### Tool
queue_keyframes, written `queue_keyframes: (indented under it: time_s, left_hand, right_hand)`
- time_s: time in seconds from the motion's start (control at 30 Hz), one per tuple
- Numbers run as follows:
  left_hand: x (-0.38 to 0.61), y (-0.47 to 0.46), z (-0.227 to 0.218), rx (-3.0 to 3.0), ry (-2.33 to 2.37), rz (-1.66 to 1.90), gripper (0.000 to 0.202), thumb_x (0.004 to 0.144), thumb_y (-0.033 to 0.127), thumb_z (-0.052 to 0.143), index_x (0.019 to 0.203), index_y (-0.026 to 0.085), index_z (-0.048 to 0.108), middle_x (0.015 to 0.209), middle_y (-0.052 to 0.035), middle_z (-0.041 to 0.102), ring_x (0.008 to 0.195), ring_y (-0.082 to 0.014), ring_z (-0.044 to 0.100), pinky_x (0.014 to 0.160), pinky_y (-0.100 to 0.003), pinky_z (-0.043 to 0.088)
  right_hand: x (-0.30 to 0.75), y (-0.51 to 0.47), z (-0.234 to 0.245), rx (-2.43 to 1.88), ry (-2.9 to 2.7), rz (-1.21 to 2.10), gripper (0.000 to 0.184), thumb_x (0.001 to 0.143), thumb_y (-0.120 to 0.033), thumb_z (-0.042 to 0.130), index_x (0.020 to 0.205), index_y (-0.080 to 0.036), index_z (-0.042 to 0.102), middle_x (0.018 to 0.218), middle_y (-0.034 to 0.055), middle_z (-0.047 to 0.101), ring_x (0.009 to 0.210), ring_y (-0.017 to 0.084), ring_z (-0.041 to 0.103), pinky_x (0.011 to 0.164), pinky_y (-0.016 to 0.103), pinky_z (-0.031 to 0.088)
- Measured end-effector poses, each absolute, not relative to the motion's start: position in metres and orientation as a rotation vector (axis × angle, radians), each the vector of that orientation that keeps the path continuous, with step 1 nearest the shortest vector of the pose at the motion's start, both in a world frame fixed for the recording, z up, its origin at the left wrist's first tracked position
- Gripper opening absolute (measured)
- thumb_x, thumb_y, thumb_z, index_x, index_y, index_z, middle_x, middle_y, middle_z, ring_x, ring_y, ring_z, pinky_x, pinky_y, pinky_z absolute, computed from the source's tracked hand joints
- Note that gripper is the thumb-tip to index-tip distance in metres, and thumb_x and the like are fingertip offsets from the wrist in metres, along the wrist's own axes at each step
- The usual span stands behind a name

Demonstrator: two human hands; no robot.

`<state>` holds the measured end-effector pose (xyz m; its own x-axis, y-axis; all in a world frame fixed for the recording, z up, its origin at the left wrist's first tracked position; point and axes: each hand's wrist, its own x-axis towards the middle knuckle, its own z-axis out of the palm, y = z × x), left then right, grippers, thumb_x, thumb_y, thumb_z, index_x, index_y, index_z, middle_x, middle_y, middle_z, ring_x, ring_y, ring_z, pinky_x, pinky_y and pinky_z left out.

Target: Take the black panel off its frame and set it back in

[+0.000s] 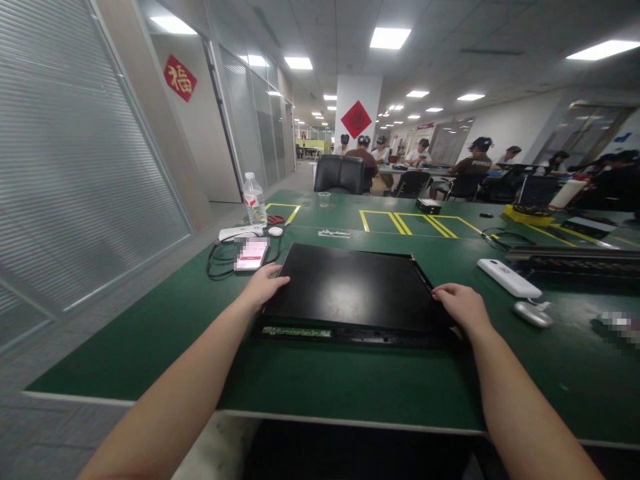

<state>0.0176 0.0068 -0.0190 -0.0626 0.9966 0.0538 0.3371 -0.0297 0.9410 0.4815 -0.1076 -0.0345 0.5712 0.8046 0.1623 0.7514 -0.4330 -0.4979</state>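
A flat black display panel (345,283) lies slightly askew over a black monitor frame (380,337), in front of me on the table. Along the near side of the frame shows a green circuit board strip (297,331). My left hand (264,287) grips the panel's left edge, thumb on top and the other fingers partly hidden. At the opposite edge my right hand (463,307) is closed with bent fingers on the panel's side, close to the frame's right rail (423,275). Its fingertips are partly hidden.
Left of the panel are a phone (251,255), black cable, a water bottle (255,200) and red-handled scissors (276,219). To the right lie a white power bank (509,278), a silver mouse-shaped object (533,313) and long black frame parts (575,263). Several people sit farther back.
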Motion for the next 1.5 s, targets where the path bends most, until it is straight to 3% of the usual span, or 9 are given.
queue_keyframes:
  time_s: [0.1,0.33,0.57,0.67,0.83,1.03,1.5]
  left_hand:
    - [0.017,0.008,-0.022,1.527,1.531,1.035,0.032,0.062,0.026,0.080,0.093,0.018,0.081,0.156,-0.0164,0.055,0.141,-0.0375,0.054,0.117,-0.042,0.038]
    - [0.018,0.007,-0.025,1.592,1.599,0.996,0.023,0.058,0.024,0.083,0.080,0.020,0.078,0.139,-0.0147,0.069,0.139,-0.0370,0.056,0.115,-0.039,0.041]
    - [0.019,0.006,-0.028,1.531,1.603,1.052,0.029,0.056,0.022,0.086,0.083,0.023,0.076,0.116,-0.0116,0.078,0.124,-0.0356,0.066,0.095,-0.034,0.053]
    - [0.020,0.005,-0.026,1.567,1.593,1.021,0.020,0.058,0.020,0.083,0.076,0.022,0.074,0.104,-0.0102,0.079,0.114,-0.0339,0.069,0.091,-0.034,0.055]
    - [0.023,0.001,-0.023,1.674,1.623,0.935,0.009,0.064,0.021,0.079,0.069,0.024,0.071,0.093,-0.0071,0.079,0.107,-0.0340,0.070,0.097,-0.038,0.053]
    - [0.025,-0.002,-0.019,1.619,1.665,0.958,0.013,0.062,0.018,0.081,0.066,0.025,0.071,0.083,-0.0075,0.078,0.113,-0.0373,0.069,0.099,-0.039,0.051]
    - [0.024,0.000,-0.021,1.664,1.684,0.938,0.012,0.063,0.018,0.080,0.066,0.024,0.071,0.097,-0.0103,0.080,0.116,-0.0382,0.069,0.101,-0.040,0.050]
  right_hand:
    - [0.484,-0.107,-0.036,-2.254,-1.236,0.140,0.024,0.078,-0.032,0.062,0.086,-0.025,0.083,0.090,0.0061,0.080,0.084,0.024,0.071,0.067,0.030,0.048]
    - [0.480,-0.109,-0.032,-2.255,-1.217,0.179,0.024,0.078,-0.032,0.061,0.084,-0.024,0.083,0.088,0.0054,0.080,0.086,0.025,0.071,0.069,0.031,0.049]
    - [0.480,-0.108,-0.032,-2.238,-1.229,0.143,0.024,0.077,-0.034,0.062,0.083,-0.024,0.083,0.087,0.0068,0.080,0.083,0.025,0.071,0.068,0.031,0.049]
    - [0.480,-0.108,-0.033,-2.242,-1.225,0.162,0.025,0.077,-0.034,0.061,0.083,-0.024,0.083,0.088,0.0072,0.080,0.084,0.025,0.071,0.069,0.031,0.049]
    - [0.480,-0.110,-0.031,-2.253,-1.214,0.189,0.027,0.078,-0.035,0.061,0.086,-0.024,0.084,0.091,0.0069,0.080,0.089,0.026,0.071,0.072,0.032,0.049]
    - [0.480,-0.109,-0.031,-2.251,-1.216,0.172,0.025,0.078,-0.034,0.061,0.084,-0.024,0.084,0.090,0.0067,0.080,0.086,0.025,0.072,0.069,0.031,0.049]
    - [0.479,-0.110,-0.031,-2.245,-1.227,0.138,0.025,0.077,-0.035,0.062,0.082,-0.025,0.083,0.089,0.0076,0.080,0.086,0.026,0.072,0.070,0.032,0.050]
